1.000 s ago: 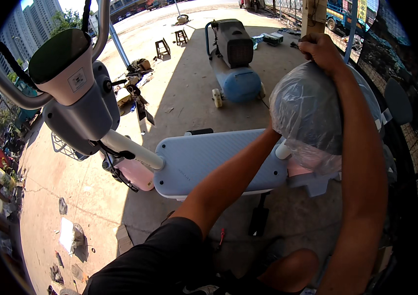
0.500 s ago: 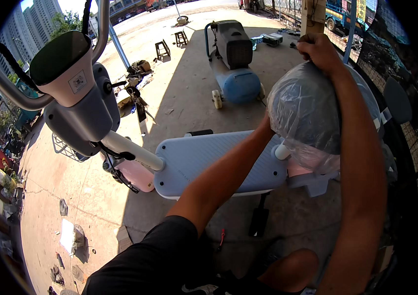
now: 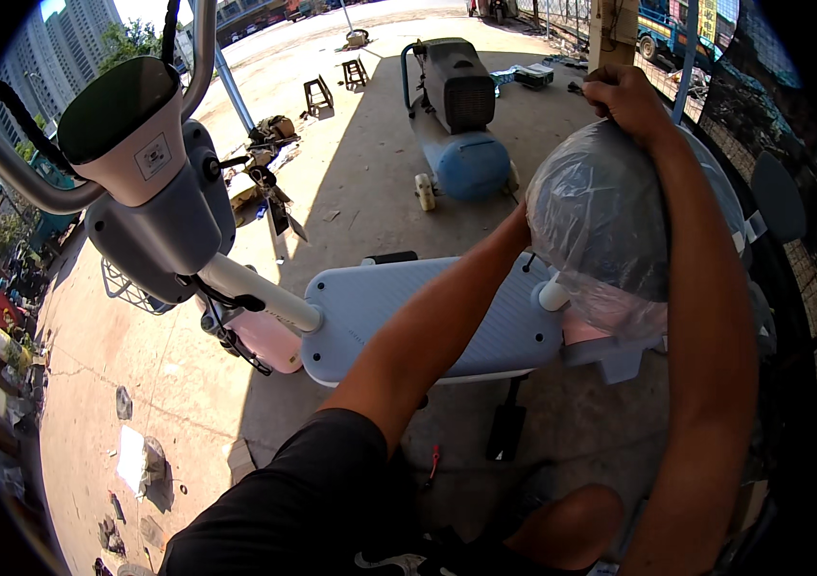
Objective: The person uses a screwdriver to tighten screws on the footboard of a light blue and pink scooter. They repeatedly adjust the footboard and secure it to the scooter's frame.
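Note:
A dark saddle (image 3: 610, 211) in clear plastic wrap (image 3: 572, 206) sits on the white post of a pale blue and pink electric scooter, whose footboard (image 3: 408, 307) spans the middle. My left forearm (image 3: 428, 336) crosses above the footboard. Its hand goes behind the saddle's left side, so the fingers are hidden. At the far top edge of the saddle is my right hand (image 3: 627, 104), closed with fingers curled and pressed together. Whatever lies between those fingers is too small to tell. My right forearm passes along the saddle's right side.
The scooter's handlebar column (image 3: 154, 182) rises at the left, with a wire basket (image 3: 135, 288) below. Beyond the footboard stands a blue air compressor (image 3: 471, 163). A red-handled tool (image 3: 434, 463) lies near my feet. Small stools (image 3: 317, 93) and scattered parts occupy the far ground.
My left forearm has shifted slightly upward, and more of the footboard's far right corner shows beside it. My right hand stays closed at the saddle's far edge, almost unmoved.

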Demonstrator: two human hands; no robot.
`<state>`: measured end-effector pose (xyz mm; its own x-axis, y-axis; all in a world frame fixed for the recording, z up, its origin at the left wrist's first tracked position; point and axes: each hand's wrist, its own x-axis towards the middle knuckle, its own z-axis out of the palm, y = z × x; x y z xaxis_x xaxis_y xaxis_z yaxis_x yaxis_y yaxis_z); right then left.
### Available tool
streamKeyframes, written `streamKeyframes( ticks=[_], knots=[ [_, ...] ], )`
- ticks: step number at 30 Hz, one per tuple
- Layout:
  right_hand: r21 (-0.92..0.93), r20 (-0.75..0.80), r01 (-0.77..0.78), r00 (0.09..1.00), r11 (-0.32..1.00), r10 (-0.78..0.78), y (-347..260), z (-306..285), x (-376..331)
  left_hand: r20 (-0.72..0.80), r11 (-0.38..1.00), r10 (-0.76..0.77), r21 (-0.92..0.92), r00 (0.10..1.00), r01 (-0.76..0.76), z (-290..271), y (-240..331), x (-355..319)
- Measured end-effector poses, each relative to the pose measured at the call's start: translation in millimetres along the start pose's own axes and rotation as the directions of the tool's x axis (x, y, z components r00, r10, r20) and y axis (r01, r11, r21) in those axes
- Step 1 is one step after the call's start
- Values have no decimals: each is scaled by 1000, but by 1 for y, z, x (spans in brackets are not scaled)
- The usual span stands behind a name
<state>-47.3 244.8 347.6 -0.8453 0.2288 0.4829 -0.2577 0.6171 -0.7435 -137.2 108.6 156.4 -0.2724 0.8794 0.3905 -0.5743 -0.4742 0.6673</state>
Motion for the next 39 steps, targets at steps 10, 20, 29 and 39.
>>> streamKeyframes(
  ticks=[10,20,29,39],
  knots=[
    [-2,1,14,1000,1000,-14,-1,3,0,-127,853,493,265,861,-450,-43,-80,-14],
    [-8,15,17,1000,1000,-17,5,-5,1,-35,989,89,119,995,-84,-10,-21,4],
    [5,5,7,1000,1000,-7,-2,0,1,-58,956,166,255,984,-146,-14,-26,-9],
    [-11,28,21,999,1000,-20,-1,0,4,-23,773,386,554,922,-309,-18,-49,-7]
  ],
)
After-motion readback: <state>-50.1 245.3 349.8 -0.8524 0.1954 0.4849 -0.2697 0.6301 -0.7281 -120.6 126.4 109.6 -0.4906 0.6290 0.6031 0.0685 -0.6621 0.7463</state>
